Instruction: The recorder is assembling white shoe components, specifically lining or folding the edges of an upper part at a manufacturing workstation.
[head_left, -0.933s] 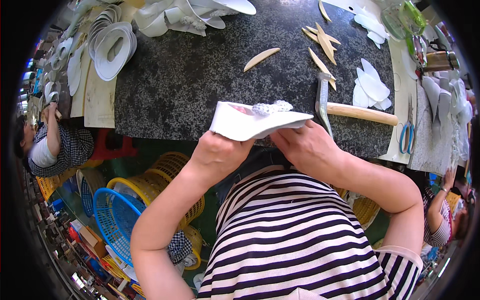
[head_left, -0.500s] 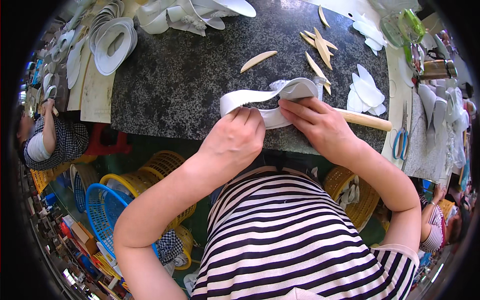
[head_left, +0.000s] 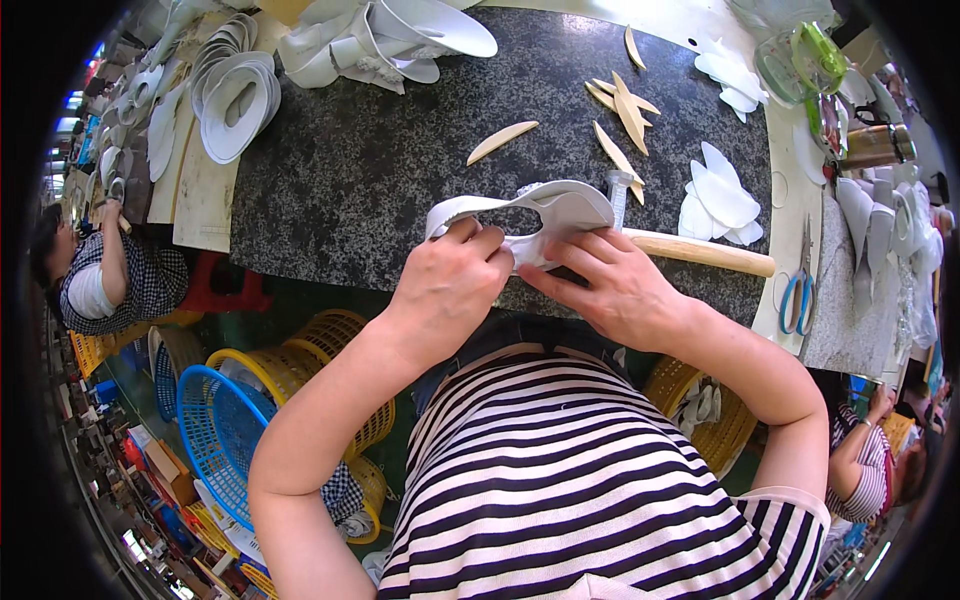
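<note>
A white shoe upper with an oval opening is between my hands at the near edge of a dark speckled slab. My left hand has its fingers curled over the upper's left near edge, gripping it. On the near right side, my right hand pinches the upper between thumb and fingers. Just right of the upper lies a hammer, its metal head farther away and its wooden handle passing beyond my right wrist. Several tan crescent-shaped pieces are strewn behind it.
White oval pieces lie at the slab's right, near blue-handled scissors. More white uppers are heaped at the back, with a stack at left. Baskets stand below the bench. Co-workers sit at both sides.
The upper has turned so that its opening faces up more. My right hand has shifted left and nearer along its edge, while my left hand keeps its grip.
</note>
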